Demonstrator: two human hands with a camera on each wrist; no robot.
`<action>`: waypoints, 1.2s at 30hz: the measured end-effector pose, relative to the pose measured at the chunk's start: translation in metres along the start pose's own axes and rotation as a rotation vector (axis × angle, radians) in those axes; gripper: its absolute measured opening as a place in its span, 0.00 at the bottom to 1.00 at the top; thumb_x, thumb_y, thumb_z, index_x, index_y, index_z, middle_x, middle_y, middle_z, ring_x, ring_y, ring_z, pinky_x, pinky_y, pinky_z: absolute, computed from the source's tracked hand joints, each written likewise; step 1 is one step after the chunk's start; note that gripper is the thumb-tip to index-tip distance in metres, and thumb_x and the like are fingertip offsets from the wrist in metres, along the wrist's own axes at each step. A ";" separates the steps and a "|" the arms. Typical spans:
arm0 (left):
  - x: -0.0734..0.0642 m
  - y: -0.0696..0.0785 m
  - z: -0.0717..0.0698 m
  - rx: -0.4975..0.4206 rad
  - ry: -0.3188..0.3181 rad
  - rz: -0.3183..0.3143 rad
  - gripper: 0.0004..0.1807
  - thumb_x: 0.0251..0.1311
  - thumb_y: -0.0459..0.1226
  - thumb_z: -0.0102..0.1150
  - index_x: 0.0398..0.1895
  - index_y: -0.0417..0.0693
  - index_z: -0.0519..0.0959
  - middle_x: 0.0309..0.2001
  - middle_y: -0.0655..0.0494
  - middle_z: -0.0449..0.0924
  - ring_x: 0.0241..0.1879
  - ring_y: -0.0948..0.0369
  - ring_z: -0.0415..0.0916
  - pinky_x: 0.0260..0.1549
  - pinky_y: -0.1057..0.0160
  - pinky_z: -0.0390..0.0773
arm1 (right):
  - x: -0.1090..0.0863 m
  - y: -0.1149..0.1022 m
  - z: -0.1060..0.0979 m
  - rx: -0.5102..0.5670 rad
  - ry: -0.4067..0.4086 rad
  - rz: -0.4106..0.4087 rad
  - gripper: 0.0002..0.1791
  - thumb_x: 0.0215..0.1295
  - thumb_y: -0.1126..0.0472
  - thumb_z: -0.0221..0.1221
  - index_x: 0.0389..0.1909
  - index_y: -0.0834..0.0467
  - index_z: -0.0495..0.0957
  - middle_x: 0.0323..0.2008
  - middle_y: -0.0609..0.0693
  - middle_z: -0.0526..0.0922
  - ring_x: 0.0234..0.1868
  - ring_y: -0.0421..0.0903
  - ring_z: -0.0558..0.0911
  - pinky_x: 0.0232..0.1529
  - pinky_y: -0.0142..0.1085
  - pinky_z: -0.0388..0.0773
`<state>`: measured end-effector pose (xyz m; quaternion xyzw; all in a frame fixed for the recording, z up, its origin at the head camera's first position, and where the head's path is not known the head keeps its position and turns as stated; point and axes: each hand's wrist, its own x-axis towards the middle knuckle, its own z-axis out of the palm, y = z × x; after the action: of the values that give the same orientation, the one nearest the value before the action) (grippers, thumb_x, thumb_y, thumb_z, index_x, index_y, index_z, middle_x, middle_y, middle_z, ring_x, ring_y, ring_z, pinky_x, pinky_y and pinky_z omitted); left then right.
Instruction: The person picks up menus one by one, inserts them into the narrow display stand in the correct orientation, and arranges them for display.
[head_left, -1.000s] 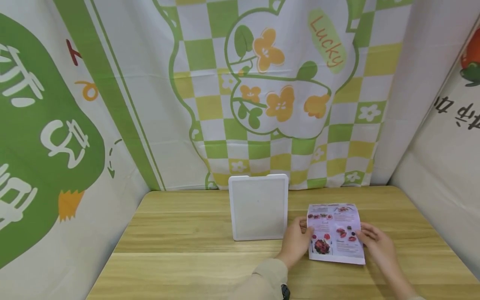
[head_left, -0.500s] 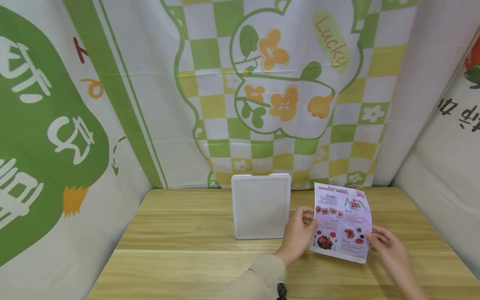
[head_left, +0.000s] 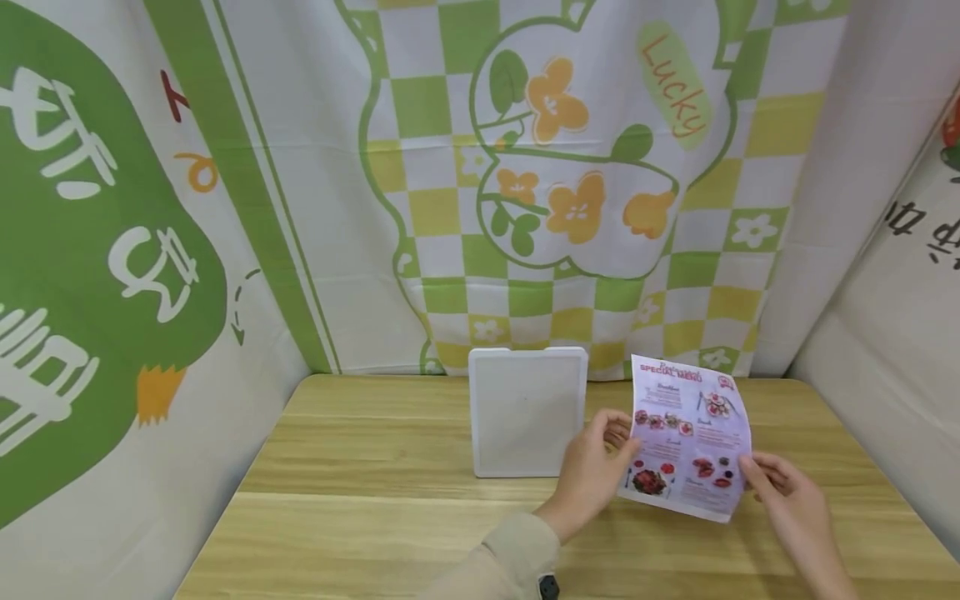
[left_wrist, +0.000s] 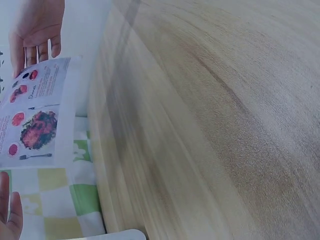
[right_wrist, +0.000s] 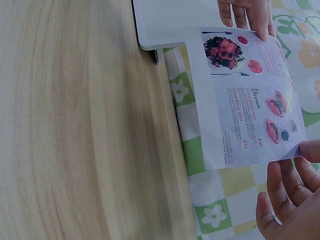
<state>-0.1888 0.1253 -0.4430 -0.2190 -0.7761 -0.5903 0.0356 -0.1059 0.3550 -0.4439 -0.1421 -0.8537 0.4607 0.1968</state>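
A printed menu sheet [head_left: 686, 437], headed "SPECIAL MENU" with food pictures, is held up over the table's right side, its top tilted back. My left hand [head_left: 592, 462] pinches its left edge between thumb and fingers. On the opposite edge, my right hand [head_left: 791, 504] pinches the paper, thumb in front and fingers behind. The right wrist view shows the menu sheet [right_wrist: 250, 100] bowing slightly between both hands, its lower edge raised off the wood. Just left of my left hand stands a white-framed panel [head_left: 528, 412] with a blank pale face.
The wood-grain table [head_left: 360, 517] runs back to a green and yellow checked curtain [head_left: 540, 292]. Printed cloth hangs along the left [head_left: 97, 275] and right sides. A dark watch [head_left: 549, 587] sits at my left sleeve.
Both hands have raised the menu sheet and tipped it more upright, moving slightly right, so its heading now shows. The white panel stays in place while the head view shifts a little.
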 end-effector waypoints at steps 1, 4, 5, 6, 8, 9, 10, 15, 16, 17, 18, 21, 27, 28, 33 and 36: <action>0.000 0.001 -0.001 -0.008 0.004 0.004 0.11 0.64 0.37 0.64 0.47 0.52 0.76 0.36 0.70 0.76 0.36 0.73 0.73 0.38 0.72 0.75 | -0.001 -0.002 0.000 0.004 0.006 -0.009 0.22 0.72 0.53 0.59 0.49 0.72 0.77 0.28 0.25 0.79 0.30 0.29 0.79 0.31 0.23 0.75; -0.001 0.003 -0.006 -0.029 0.012 0.005 0.11 0.63 0.36 0.65 0.46 0.51 0.77 0.35 0.70 0.77 0.36 0.73 0.73 0.38 0.72 0.75 | -0.003 -0.007 0.000 0.013 0.019 -0.016 0.22 0.71 0.54 0.60 0.48 0.72 0.78 0.28 0.26 0.80 0.30 0.28 0.80 0.32 0.21 0.75; -0.002 0.004 -0.008 -0.034 0.015 0.001 0.11 0.62 0.36 0.65 0.46 0.52 0.77 0.35 0.70 0.77 0.36 0.73 0.73 0.38 0.71 0.75 | -0.003 -0.009 0.000 0.008 0.024 -0.016 0.22 0.70 0.54 0.60 0.48 0.72 0.79 0.29 0.26 0.80 0.30 0.27 0.80 0.32 0.20 0.75; -0.002 0.005 -0.009 -0.037 0.018 -0.005 0.11 0.62 0.36 0.66 0.45 0.52 0.77 0.35 0.70 0.77 0.35 0.73 0.73 0.38 0.71 0.75 | -0.003 -0.011 0.001 0.001 0.026 -0.015 0.22 0.70 0.53 0.61 0.48 0.72 0.79 0.29 0.26 0.80 0.30 0.26 0.79 0.32 0.19 0.74; -0.004 0.006 -0.013 -0.044 0.024 -0.013 0.10 0.62 0.36 0.66 0.44 0.52 0.77 0.34 0.70 0.78 0.35 0.73 0.73 0.39 0.71 0.75 | -0.004 -0.015 0.002 -0.011 0.026 -0.011 0.23 0.69 0.53 0.62 0.48 0.71 0.80 0.30 0.30 0.82 0.31 0.24 0.78 0.33 0.18 0.73; -0.004 0.007 -0.016 -0.045 0.026 -0.016 0.10 0.62 0.36 0.66 0.44 0.53 0.77 0.34 0.70 0.78 0.35 0.72 0.73 0.39 0.71 0.75 | -0.004 -0.017 0.002 -0.019 0.026 -0.010 0.23 0.69 0.52 0.62 0.49 0.71 0.80 0.31 0.30 0.82 0.31 0.23 0.78 0.33 0.17 0.73; -0.005 0.008 -0.018 -0.046 0.028 -0.018 0.10 0.62 0.36 0.66 0.44 0.53 0.77 0.34 0.70 0.78 0.35 0.72 0.73 0.39 0.71 0.75 | -0.004 -0.019 0.003 -0.032 0.027 -0.010 0.24 0.69 0.52 0.62 0.49 0.71 0.80 0.32 0.32 0.83 0.32 0.22 0.77 0.34 0.16 0.72; -0.008 0.009 -0.031 -0.032 0.038 0.000 0.08 0.62 0.36 0.65 0.43 0.51 0.77 0.34 0.67 0.78 0.35 0.72 0.74 0.38 0.70 0.75 | -0.003 -0.029 0.009 -0.048 0.027 0.001 0.24 0.68 0.50 0.63 0.49 0.68 0.81 0.32 0.31 0.83 0.32 0.22 0.77 0.34 0.17 0.69; -0.008 0.008 -0.033 -0.031 0.043 0.002 0.08 0.63 0.36 0.65 0.42 0.51 0.77 0.34 0.67 0.79 0.35 0.71 0.74 0.38 0.70 0.75 | -0.003 -0.031 0.011 -0.046 0.026 0.001 0.24 0.67 0.50 0.63 0.49 0.68 0.81 0.31 0.32 0.83 0.31 0.23 0.77 0.34 0.18 0.70; -0.008 0.008 -0.036 -0.029 0.048 0.003 0.08 0.63 0.36 0.65 0.42 0.50 0.77 0.34 0.67 0.79 0.35 0.71 0.74 0.38 0.70 0.75 | -0.003 -0.033 0.013 -0.037 0.024 -0.001 0.23 0.67 0.50 0.64 0.49 0.68 0.82 0.31 0.32 0.84 0.31 0.24 0.78 0.34 0.18 0.70; -0.008 0.008 -0.039 -0.029 0.054 0.006 0.07 0.63 0.36 0.64 0.42 0.50 0.77 0.33 0.66 0.79 0.35 0.71 0.74 0.38 0.70 0.76 | -0.003 -0.035 0.015 -0.027 0.022 -0.003 0.23 0.67 0.50 0.64 0.48 0.67 0.82 0.31 0.33 0.84 0.31 0.25 0.78 0.33 0.19 0.71; -0.010 0.007 -0.048 -0.033 0.072 0.003 0.06 0.64 0.36 0.64 0.42 0.49 0.78 0.34 0.64 0.80 0.35 0.70 0.75 0.38 0.69 0.76 | -0.003 -0.042 0.022 -0.008 0.014 -0.014 0.22 0.67 0.51 0.64 0.48 0.67 0.82 0.31 0.33 0.84 0.31 0.28 0.79 0.33 0.21 0.72; -0.012 0.003 -0.063 -0.005 0.098 -0.012 0.06 0.64 0.38 0.64 0.41 0.49 0.78 0.34 0.64 0.80 0.35 0.69 0.75 0.38 0.69 0.77 | 0.000 -0.053 0.036 0.049 -0.001 -0.039 0.20 0.66 0.54 0.65 0.48 0.68 0.81 0.30 0.33 0.83 0.31 0.31 0.80 0.32 0.24 0.74; -0.013 0.002 -0.065 0.001 0.100 -0.015 0.06 0.64 0.38 0.64 0.41 0.49 0.78 0.34 0.63 0.80 0.35 0.69 0.75 0.38 0.69 0.77 | 0.000 -0.054 0.038 0.055 -0.002 -0.049 0.19 0.67 0.55 0.65 0.48 0.68 0.81 0.31 0.34 0.84 0.31 0.31 0.79 0.32 0.24 0.74; -0.014 -0.002 -0.079 0.027 0.114 -0.025 0.07 0.63 0.38 0.64 0.41 0.49 0.78 0.35 0.63 0.81 0.36 0.67 0.76 0.38 0.67 0.77 | 0.003 -0.063 0.049 0.090 -0.015 -0.083 0.17 0.67 0.57 0.64 0.46 0.67 0.82 0.31 0.38 0.84 0.30 0.31 0.79 0.31 0.25 0.75; -0.014 -0.005 -0.087 0.047 0.130 -0.022 0.06 0.64 0.38 0.64 0.41 0.49 0.78 0.36 0.62 0.81 0.36 0.65 0.77 0.38 0.66 0.77 | 0.005 -0.069 0.058 0.107 -0.029 -0.092 0.16 0.67 0.57 0.64 0.45 0.67 0.82 0.32 0.41 0.84 0.31 0.32 0.79 0.31 0.26 0.76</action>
<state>-0.1956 0.0388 -0.4256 -0.1708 -0.7880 -0.5854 0.0844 -0.1418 0.2777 -0.4135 -0.0856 -0.8363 0.4981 0.2127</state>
